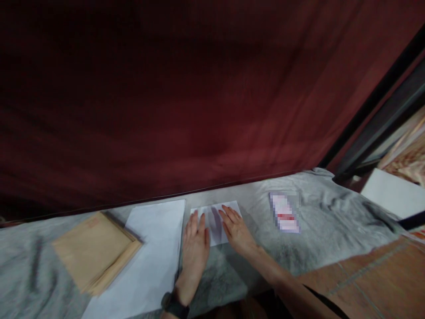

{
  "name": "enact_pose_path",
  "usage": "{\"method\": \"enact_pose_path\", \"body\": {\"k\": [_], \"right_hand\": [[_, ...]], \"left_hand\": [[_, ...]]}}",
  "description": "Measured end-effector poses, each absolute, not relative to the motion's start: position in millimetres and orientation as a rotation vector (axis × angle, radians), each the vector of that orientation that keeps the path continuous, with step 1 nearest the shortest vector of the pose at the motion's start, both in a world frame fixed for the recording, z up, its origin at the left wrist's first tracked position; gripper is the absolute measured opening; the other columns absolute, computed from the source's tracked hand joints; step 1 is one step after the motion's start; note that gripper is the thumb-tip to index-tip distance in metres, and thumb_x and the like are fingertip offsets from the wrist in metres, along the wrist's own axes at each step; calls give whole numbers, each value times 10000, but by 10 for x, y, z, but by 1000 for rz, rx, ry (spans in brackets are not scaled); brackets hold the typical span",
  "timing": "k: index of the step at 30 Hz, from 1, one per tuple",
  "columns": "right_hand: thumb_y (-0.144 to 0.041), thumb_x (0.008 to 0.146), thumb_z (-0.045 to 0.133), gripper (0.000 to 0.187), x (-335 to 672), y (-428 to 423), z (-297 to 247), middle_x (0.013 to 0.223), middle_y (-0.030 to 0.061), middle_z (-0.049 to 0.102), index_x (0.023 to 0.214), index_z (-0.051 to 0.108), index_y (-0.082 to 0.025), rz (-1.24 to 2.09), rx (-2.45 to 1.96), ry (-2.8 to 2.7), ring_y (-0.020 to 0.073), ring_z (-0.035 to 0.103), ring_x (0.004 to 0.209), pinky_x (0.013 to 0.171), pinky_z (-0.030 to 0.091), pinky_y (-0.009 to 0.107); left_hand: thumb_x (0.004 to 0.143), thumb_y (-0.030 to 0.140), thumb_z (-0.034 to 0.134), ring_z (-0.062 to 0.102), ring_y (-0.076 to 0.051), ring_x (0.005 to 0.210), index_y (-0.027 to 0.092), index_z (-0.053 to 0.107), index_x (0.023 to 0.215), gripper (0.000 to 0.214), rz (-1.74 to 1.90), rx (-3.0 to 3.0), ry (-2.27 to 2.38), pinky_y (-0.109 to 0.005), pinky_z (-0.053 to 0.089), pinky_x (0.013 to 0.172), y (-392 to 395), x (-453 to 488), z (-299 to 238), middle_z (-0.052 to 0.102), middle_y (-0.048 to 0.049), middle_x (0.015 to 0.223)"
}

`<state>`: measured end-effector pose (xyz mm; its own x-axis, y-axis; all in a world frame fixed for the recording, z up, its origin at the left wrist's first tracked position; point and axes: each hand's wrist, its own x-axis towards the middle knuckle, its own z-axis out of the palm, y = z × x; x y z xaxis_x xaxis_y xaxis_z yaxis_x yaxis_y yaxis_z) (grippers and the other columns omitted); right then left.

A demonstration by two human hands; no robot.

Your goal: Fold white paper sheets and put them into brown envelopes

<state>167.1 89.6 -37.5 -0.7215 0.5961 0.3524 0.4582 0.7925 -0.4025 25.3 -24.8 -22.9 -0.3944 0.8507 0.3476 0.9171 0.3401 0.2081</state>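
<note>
A small white sheet of paper (217, 232), apparently folded, lies on the grey cloth in front of me. My left hand (195, 239) rests flat on its left part, fingers stretched out. On its right part lies my right hand (237, 230), fingers extended and slightly spread. Both palms face down, and neither hand grips anything. Just left of my left hand is a stack of large white paper (149, 252). A pile of brown envelopes (94, 248) sits partly on that stack, at its left.
Grey cloth (318, 212) covers the low surface. A blurred-out purple and white item (285, 212) lies right of my hands. Behind the surface hangs a dark red curtain (199, 110). A dark frame (375, 106) and a white board (395, 192) stand at the right, above tiled floor (372, 274).
</note>
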Motion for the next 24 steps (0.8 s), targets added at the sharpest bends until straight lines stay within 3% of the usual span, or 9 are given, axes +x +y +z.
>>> {"method": "enact_pose_path", "body": {"k": [4,12,19,24], "right_hand": [[-186,1021,338,497,1487,832,-454,1565,124,436,1502,453,-142,393,-780,-2564,246,373,1459,1195,336,469],[-332,1043,422,481,1489,871,-598,1586,111,399,1507,456,-208,233,-899,-2589,278,352,1472,1196,285,502],[-370,1040,427,530,1655,995,-677,1572,154,408,1529,414,-166,124,-1044,-2495,308,381,1454,1180,302,511],[-367,1043,402,550,1856,1103,-682,1558,166,426,1531,402,-113,87,-1124,-2512,317,381,1451,1189,285,511]], "left_hand": [[969,171,308,246,-281,1524,134,376,1525,561,-473,-1798,-2374,-518,277,1221,-73,405,-454,342,-135,1624],[973,254,315,223,-284,1527,102,410,1511,567,-386,-1637,-2560,-520,202,1247,-69,402,-571,356,-173,1602],[969,288,330,259,-313,1512,-2,316,1528,630,-389,-1484,-2616,-499,260,1226,-180,317,-568,308,-243,1597],[961,301,352,321,-333,1484,-46,375,1487,630,-340,-1462,-2616,-471,268,1229,-275,253,-569,349,-261,1573]]}}
